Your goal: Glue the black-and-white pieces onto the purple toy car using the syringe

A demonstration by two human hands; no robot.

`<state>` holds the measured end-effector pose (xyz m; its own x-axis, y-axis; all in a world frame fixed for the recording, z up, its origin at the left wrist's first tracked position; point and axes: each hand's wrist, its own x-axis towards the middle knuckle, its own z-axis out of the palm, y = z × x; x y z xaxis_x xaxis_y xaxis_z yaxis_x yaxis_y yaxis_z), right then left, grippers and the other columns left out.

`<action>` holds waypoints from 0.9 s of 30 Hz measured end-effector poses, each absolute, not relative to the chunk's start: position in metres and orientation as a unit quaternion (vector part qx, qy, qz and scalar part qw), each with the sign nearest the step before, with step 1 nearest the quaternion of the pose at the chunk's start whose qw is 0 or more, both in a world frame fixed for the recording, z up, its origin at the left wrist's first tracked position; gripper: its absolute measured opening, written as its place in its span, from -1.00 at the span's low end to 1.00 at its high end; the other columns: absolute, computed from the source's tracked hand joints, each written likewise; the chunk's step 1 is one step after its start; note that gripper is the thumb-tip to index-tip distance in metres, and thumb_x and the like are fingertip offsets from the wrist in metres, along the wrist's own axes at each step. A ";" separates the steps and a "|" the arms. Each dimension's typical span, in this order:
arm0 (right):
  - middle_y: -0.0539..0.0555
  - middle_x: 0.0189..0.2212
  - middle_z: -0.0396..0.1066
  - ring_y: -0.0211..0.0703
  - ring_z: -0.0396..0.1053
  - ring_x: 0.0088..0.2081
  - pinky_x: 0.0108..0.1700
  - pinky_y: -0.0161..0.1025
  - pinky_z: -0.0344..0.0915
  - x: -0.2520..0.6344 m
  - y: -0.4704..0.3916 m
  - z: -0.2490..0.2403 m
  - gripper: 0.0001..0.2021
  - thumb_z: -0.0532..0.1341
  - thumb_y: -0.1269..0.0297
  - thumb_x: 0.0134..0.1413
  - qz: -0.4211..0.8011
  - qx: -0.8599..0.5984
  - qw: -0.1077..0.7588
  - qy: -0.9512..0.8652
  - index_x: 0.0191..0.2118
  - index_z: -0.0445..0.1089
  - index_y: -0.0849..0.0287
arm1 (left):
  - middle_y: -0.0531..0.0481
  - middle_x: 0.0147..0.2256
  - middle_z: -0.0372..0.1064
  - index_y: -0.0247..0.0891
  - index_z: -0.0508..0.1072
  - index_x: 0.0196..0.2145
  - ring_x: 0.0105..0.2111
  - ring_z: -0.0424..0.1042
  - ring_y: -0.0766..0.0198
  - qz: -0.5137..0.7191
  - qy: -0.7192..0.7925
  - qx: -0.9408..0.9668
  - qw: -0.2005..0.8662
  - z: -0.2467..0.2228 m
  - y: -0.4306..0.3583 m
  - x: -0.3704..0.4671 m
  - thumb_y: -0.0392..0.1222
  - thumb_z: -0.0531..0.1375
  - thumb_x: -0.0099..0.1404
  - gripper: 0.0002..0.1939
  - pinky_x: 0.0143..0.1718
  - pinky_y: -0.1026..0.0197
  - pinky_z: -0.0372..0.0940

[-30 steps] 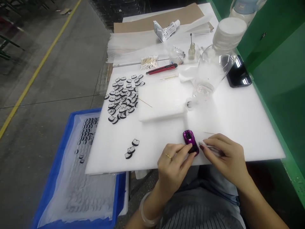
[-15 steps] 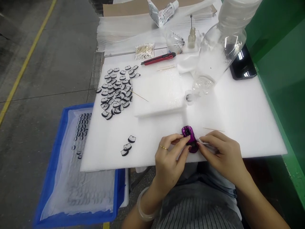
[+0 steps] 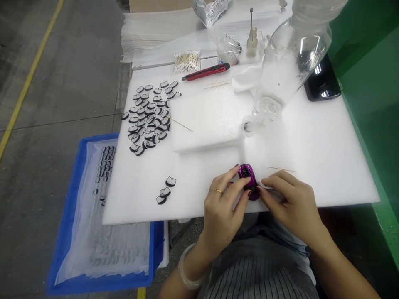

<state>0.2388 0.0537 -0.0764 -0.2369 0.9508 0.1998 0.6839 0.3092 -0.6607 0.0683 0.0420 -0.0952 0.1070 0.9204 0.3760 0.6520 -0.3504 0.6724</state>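
A shiny purple toy car [image 3: 248,174], with dark parts on top, is near the front edge of the white foam board [image 3: 199,182]. My left hand [image 3: 222,203] grips the car from its left side with fingertips and thumb, partly covering it. At the car's right side, my right hand [image 3: 289,203] pinches a slim white-tipped stick, which looks like a cotton swab [image 3: 264,185]. The white tip lies close against the car; whether it touches is hard to see. Most of the stick is hidden by the fingers.
Many small black-edged pieces [image 3: 149,118] lie on the left, several more nearer me. Behind are cotton swabs [image 3: 187,62], a red utility knife [image 3: 205,72], a small bottle [image 3: 251,43], a large clear bottle [image 3: 288,62] and a phone [image 3: 322,81]. A blue tray [image 3: 67,211] sits lower left.
My left index finger has shifted to the far end of the car. My right hand stays almost in place. The view has shifted slightly.
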 end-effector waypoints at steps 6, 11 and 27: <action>-0.02 -0.49 0.31 -0.34 0.24 -0.52 -0.52 -0.37 0.17 0.246 0.055 -0.076 -0.88 0.15 0.38 0.26 0.210 -0.520 0.279 -0.779 -0.32 0.37 0.19 | -0.13 0.14 0.32 -0.17 0.45 0.00 -0.02 0.41 0.12 0.349 0.544 0.725 0.236 -0.089 0.043 0.061 -0.29 0.28 0.29 -0.68 0.01 0.03 0.43; 0.11 -0.27 0.43 -0.24 0.37 -0.37 -0.43 -0.32 0.31 0.256 0.051 -0.083 -0.82 0.21 0.46 0.19 0.088 -0.400 0.322 -0.853 -0.08 0.43 0.21 | -0.14 0.21 0.28 -0.15 0.39 0.04 0.08 0.35 0.00 0.323 0.535 0.742 0.243 -0.087 0.043 0.058 -0.30 0.31 0.21 -0.56 0.06 -0.08 0.39; 0.04 -0.31 0.50 -0.21 0.40 -0.43 -0.49 -0.22 0.28 0.293 0.063 -0.048 -0.82 0.28 0.41 0.18 0.072 -0.507 0.312 -0.800 -0.11 0.46 0.04 | -0.09 0.10 0.36 -0.15 0.47 -0.05 -0.05 0.40 0.10 0.353 0.533 0.721 0.267 -0.089 0.045 0.059 -0.29 0.34 0.22 -0.67 -0.02 -0.02 0.42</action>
